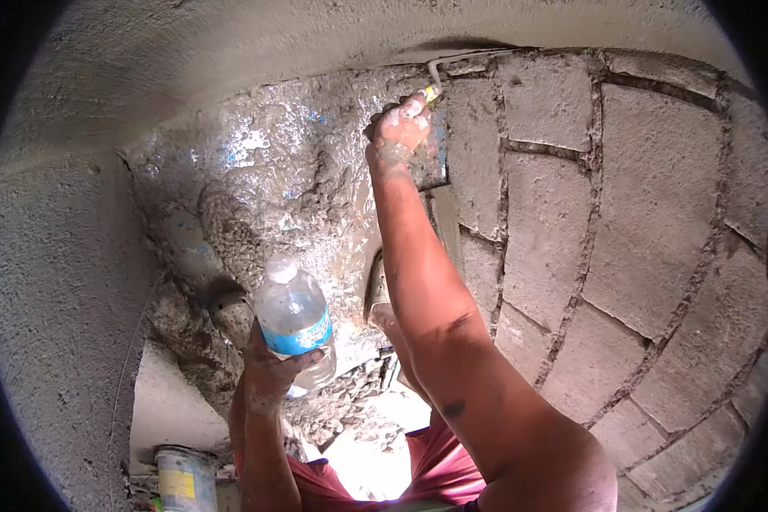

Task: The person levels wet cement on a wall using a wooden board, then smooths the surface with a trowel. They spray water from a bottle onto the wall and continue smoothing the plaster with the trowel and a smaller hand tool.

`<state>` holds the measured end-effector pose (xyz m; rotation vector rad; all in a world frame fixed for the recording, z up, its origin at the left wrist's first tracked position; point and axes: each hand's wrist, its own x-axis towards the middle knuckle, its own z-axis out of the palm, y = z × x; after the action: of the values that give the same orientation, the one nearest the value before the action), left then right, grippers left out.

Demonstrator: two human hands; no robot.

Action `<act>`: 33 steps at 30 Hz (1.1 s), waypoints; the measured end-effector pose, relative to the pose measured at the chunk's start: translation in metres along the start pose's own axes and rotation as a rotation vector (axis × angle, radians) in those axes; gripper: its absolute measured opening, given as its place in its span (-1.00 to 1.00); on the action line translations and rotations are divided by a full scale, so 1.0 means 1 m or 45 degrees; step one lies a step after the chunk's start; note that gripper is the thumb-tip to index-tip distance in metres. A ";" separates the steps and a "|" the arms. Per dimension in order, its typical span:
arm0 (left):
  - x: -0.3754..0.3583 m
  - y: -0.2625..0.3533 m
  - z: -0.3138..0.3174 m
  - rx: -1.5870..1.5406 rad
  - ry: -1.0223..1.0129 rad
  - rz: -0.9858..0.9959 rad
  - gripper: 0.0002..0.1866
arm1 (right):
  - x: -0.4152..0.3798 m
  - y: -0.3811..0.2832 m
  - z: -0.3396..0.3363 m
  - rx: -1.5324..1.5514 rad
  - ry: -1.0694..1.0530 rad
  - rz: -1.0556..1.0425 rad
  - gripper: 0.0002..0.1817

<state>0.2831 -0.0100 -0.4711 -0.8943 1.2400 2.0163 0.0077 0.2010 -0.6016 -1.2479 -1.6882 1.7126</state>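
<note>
My left hand [273, 375] is wrapped round the lower part of a clear plastic bottle [294, 307] with a blue label and a white cap. The bottle stands nearly upright in my grip, tilted a little. My right arm reaches far forward, and my right hand [403, 126], smeared with wet cement, is closed round a yellow-handled tool [432, 92]. A bent metal neck runs from its handle to the foot of the far wall; its working end is hard to make out. Under both hands spreads a wet, shiny cement surface [264, 162].
A block wall [657, 171] with open joints rises on the right, and rough plastered walls [68, 299] curve round the left and far side. Mud-spattered footwear [233, 317] shows beside the bottle. A bucket [183, 480] with a yellow label stands at lower left.
</note>
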 end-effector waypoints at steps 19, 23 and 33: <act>0.000 -0.021 -0.013 -0.149 0.076 0.038 -0.12 | 0.010 0.145 -0.302 -2.219 -0.525 -1.135 -0.28; -0.004 -0.014 -0.005 -0.072 0.083 0.027 -0.12 | 0.051 0.098 -0.391 -2.249 -0.410 0.192 -0.13; -0.002 -0.010 0.014 -0.083 -0.015 0.059 -0.09 | 0.071 0.084 -0.417 -2.238 -0.627 -0.024 -0.64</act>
<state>0.2887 0.0065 -0.4696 -0.8903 1.2051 2.1063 0.3364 0.4775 -0.6415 -1.2273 -3.6257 0.0332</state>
